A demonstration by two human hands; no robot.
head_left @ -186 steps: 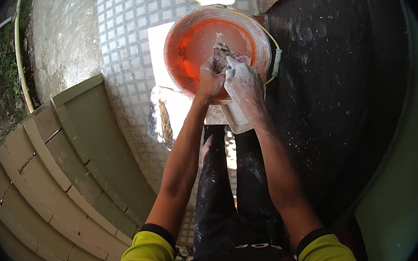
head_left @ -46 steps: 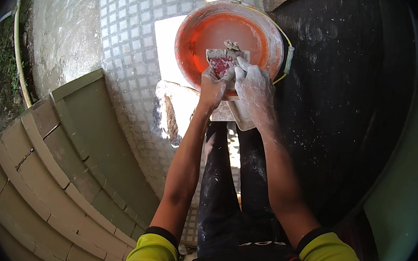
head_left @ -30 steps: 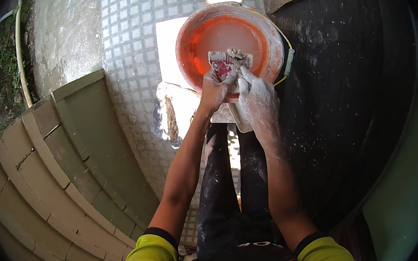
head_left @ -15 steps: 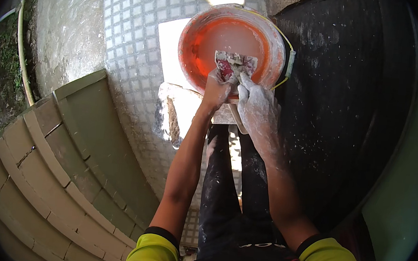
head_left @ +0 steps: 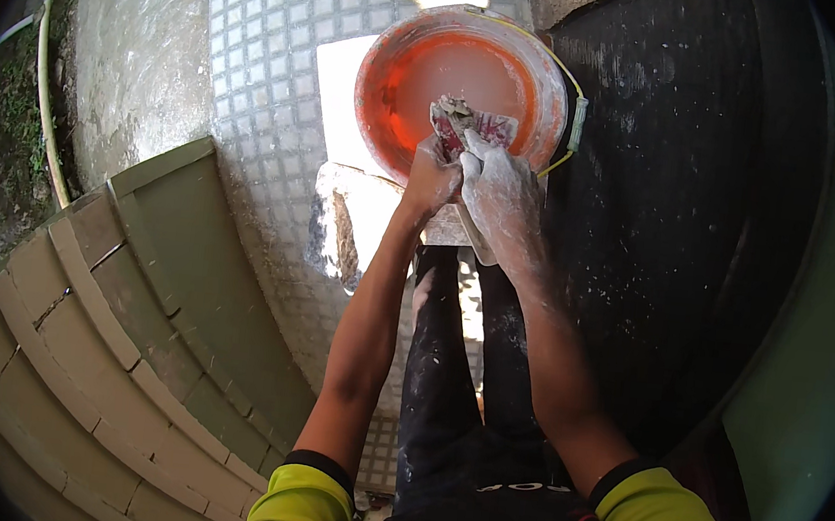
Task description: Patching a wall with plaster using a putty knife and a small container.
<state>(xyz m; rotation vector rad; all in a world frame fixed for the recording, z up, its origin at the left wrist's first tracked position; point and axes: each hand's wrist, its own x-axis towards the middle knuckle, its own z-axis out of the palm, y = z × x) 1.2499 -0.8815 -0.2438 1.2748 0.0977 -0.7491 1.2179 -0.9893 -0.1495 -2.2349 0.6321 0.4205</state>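
Observation:
Over the near side of an orange bucket (head_left: 362, 105) of cloudy liquid, my left hand (head_left: 430, 181) is closed on a flat red scraper (head_left: 497, 128) smeared with pale plaster. My right hand (head_left: 505, 191), coated in white, is closed on a putty knife with grey plaster (head_left: 455, 112) on its blade, against the red scraper's face. Its grip is mostly hidden by my fingers. Below my right hand a pale strip (head_left: 477, 234) sticks out; I cannot tell whether it belongs to the putty knife.
The bucket's yellow wire handle (head_left: 579, 85) hangs to its right. Under and beside the bucket are a white slab (head_left: 338, 92) and a rough stone block (head_left: 341, 223). A dark panel (head_left: 676, 185) stands at right; stacked tan boards or blocks (head_left: 89, 329) lie at left on patterned paving (head_left: 264, 75).
My right hand has moved slightly left and inward. The putty knife's plastered tip has shifted left and away from me across the red scraper. My left hand has barely moved.

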